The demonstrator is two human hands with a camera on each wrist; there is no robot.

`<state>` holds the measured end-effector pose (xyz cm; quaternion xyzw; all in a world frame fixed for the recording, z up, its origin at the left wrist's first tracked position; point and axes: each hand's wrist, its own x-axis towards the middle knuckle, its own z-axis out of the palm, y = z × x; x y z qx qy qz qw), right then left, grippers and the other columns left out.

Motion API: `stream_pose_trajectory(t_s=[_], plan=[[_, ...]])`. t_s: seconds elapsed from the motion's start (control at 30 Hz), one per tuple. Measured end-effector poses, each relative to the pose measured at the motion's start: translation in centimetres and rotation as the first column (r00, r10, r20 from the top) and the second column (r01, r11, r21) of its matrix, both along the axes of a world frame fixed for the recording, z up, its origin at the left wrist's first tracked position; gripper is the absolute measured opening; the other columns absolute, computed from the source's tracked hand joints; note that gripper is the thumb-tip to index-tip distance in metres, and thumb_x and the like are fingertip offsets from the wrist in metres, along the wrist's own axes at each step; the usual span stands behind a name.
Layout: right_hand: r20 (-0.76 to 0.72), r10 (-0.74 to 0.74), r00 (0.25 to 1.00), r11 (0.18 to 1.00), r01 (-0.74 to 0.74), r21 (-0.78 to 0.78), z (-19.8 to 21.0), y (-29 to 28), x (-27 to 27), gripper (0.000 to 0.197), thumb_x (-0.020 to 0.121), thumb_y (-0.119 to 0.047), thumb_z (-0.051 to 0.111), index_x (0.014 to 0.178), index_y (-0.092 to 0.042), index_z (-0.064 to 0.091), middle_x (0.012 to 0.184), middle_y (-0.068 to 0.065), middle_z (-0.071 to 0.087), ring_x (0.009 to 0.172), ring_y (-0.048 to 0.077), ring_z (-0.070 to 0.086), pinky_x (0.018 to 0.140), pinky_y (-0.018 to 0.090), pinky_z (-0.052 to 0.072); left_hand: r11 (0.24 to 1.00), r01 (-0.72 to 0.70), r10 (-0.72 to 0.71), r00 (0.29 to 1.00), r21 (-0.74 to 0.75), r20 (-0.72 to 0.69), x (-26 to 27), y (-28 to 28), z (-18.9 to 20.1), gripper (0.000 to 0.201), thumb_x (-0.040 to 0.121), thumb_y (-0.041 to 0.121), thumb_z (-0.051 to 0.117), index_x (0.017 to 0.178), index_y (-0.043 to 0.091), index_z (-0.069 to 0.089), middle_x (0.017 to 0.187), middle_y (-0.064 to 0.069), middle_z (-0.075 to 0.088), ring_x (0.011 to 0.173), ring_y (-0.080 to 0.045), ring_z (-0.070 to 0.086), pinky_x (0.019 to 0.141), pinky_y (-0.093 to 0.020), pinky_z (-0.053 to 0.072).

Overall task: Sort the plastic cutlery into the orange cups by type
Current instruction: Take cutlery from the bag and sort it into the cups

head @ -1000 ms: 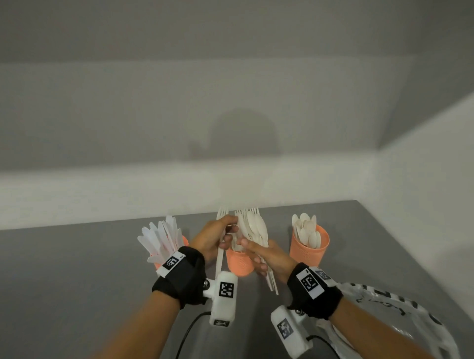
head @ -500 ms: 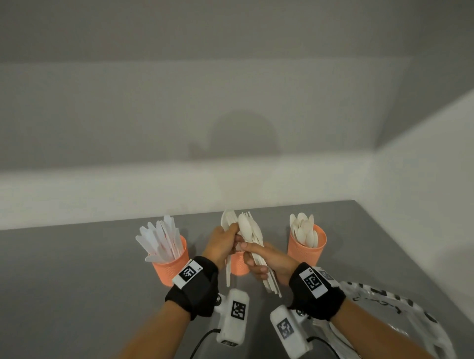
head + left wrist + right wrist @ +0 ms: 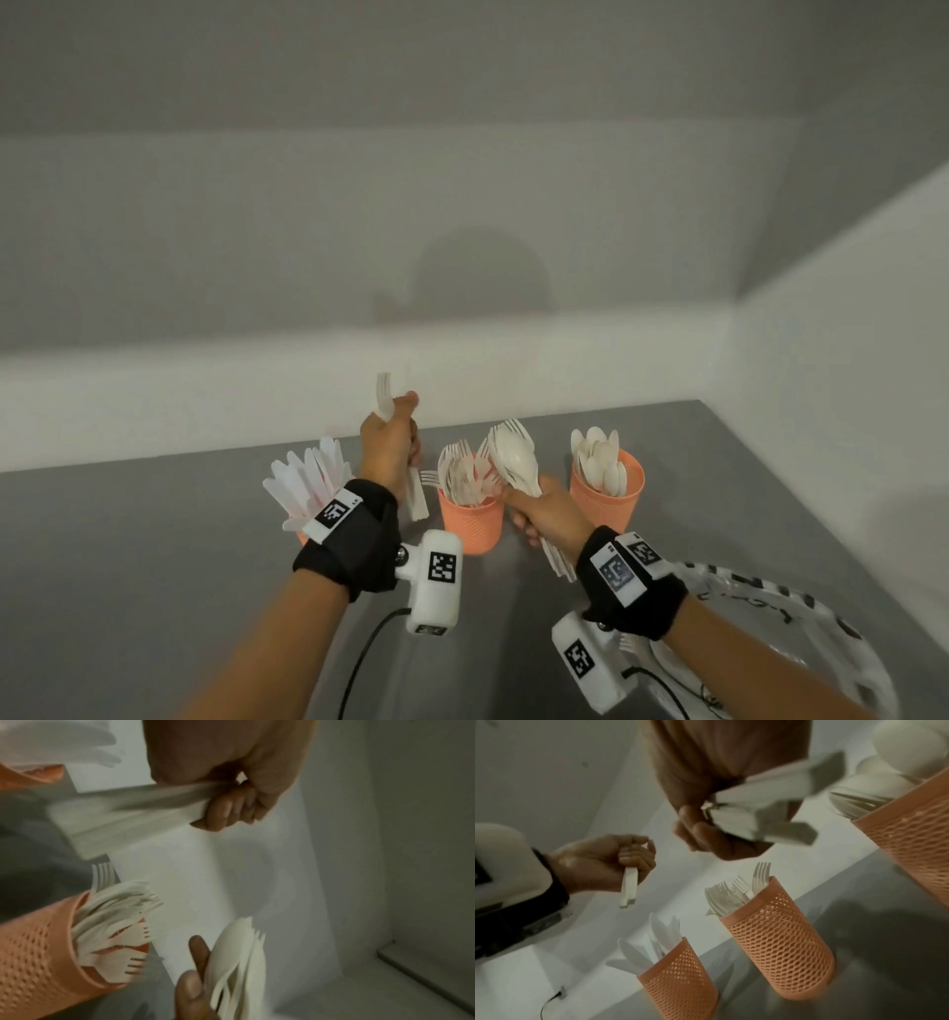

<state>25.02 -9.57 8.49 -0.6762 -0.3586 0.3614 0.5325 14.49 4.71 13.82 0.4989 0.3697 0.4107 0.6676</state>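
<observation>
Three orange mesh cups stand in a row on the grey table. The left cup (image 3: 680, 983) holds knives (image 3: 308, 478), the middle cup (image 3: 470, 524) forks, the right cup (image 3: 606, 498) spoons. My left hand (image 3: 390, 447) is raised above and left of the middle cup and grips a couple of white forks (image 3: 384, 398) upright, their handles (image 3: 628, 886) pointing down. My right hand (image 3: 544, 514), between the middle and right cups, grips a bundle of mixed spoons and forks (image 3: 516, 457). The left cup is mostly hidden behind my left wrist in the head view.
A white printed plastic bag (image 3: 770, 616) lies on the table at the lower right, under my right forearm. White walls close off the back and right sides of the table (image 3: 154, 565). A black cable (image 3: 369, 652) runs from my left wrist camera.
My left hand has drawn forks out of the bundle and lifted them up and to the left. My right hand has kept the bundle and shifted slightly right.
</observation>
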Motion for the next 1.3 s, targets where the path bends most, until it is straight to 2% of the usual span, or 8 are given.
stream_pose_trajectory(t_s=[0.1,0.2,0.33,0.53,0.73,0.83,1.03,1.3], plan=[[0.200,0.006,0.980,1.000,-0.008,0.008,-0.5,1.0,-0.1,0.017,0.094,-0.023,0.053,0.106,-0.012,0.059,0.080,-0.003,0.065,0.062,-0.003,0.060,0.060,0.019,0.050,0.981,0.145,-0.127,0.982,0.127,-0.140,0.0,-1.1,-0.1,0.006,0.089,0.012,0.057,0.084,0.013,0.059,0.047,0.007,0.034,0.030,-0.001,0.029,0.034,-0.014,0.027],[0.422,0.082,0.903,0.995,-0.051,-0.084,-0.7,1.7,-0.1,0.039,0.090,-0.035,0.049,0.123,-0.014,0.055,0.114,0.006,0.066,0.103,0.021,0.062,0.092,0.040,0.049,0.915,0.213,-0.125,0.957,0.342,-0.263,0.4,-1.5,-0.5,0.010,0.085,0.006,0.062,0.093,0.011,0.065,0.062,0.003,0.055,0.047,0.000,0.054,0.048,-0.010,0.042],[0.447,0.145,0.883,0.989,-0.114,-0.095,0.2,1.7,-0.4,0.054,0.078,-0.049,0.047,0.119,-0.015,0.058,0.112,0.006,0.067,0.101,0.024,0.062,0.090,0.041,0.049,0.755,0.423,-0.133,0.847,0.502,-0.514,0.0,-1.3,-1.1,0.014,0.085,0.011,0.062,0.097,0.011,0.067,0.097,-0.006,0.069,0.088,-0.020,0.064,0.077,-0.025,0.050],[0.438,0.244,0.865,0.970,-0.218,-0.111,0.9,1.2,-0.3,0.053,0.079,-0.044,0.056,0.125,-0.017,0.052,0.120,0.006,0.062,0.106,0.018,0.058,0.090,0.031,0.044,0.656,0.472,-0.044,0.803,0.590,-0.594,-0.3,-0.7,-0.9,0.017,0.087,0.015,0.060,0.090,0.000,0.065,0.083,-0.004,0.058,0.075,-0.016,0.053,0.062,-0.011,0.037],[0.415,0.193,0.889,0.981,-0.179,-0.073,0.7,1.2,0.6,0.038,0.073,-0.052,0.059,0.104,-0.030,0.059,0.104,-0.003,0.068,0.098,0.015,0.064,0.090,0.043,0.050,0.837,0.268,-0.076,0.921,0.478,-0.383,-0.2,0.6,-0.7,0.014,0.093,0.021,0.053,0.092,0.007,0.052,0.071,0.000,0.053,0.060,-0.013,0.048,0.056,-0.021,0.037],[0.308,0.219,0.926,0.975,-0.221,-0.029,0.8,1.2,0.5,0.027,0.074,-0.043,0.062,0.100,-0.032,0.059,0.098,-0.009,0.066,0.089,-0.003,0.063,0.086,0.027,0.051,0.948,0.263,-0.224,0.952,0.179,-0.208,-0.8,0.7,-0.8,0.019,0.090,0.027,0.058,0.084,0.009,0.054,0.062,-0.001,0.040,0.045,-0.008,0.032,0.039,-0.015,0.028],[0.154,0.309,0.938,0.946,-0.321,0.053,2.1,1.2,-0.8,0.030,0.093,-0.003,0.052,0.122,0.003,0.051,0.086,-0.009,0.065,0.059,-0.013,0.058,0.054,0.005,0.042,0.862,0.501,-0.504,0.863,-0.076,-0.024,-0.9,-0.9,-1.5,0.020,0.088,0.029,0.057,0.086,0.009,0.061,0.067,-0.002,0.059,0.047,-0.007,0.046,0.035,-0.014,0.031],[0.102,0.324,0.941,0.945,-0.317,-0.078,2.8,0.0,-0.8,0.012,0.096,-0.012,0.048,0.087,-0.018,0.053,0.036,-0.018,0.046,0.034,-0.003,0.042,0.040,0.007,0.031,0.963,0.236,-0.221,0.968,-0.133,0.119,-0.7,0.6,0.1,0.035,0.097,0.036,0.042,0.073,0.012,0.049,0.064,-0.004,0.071,0.053,-0.011,0.065,0.055,-0.021,0.054]])
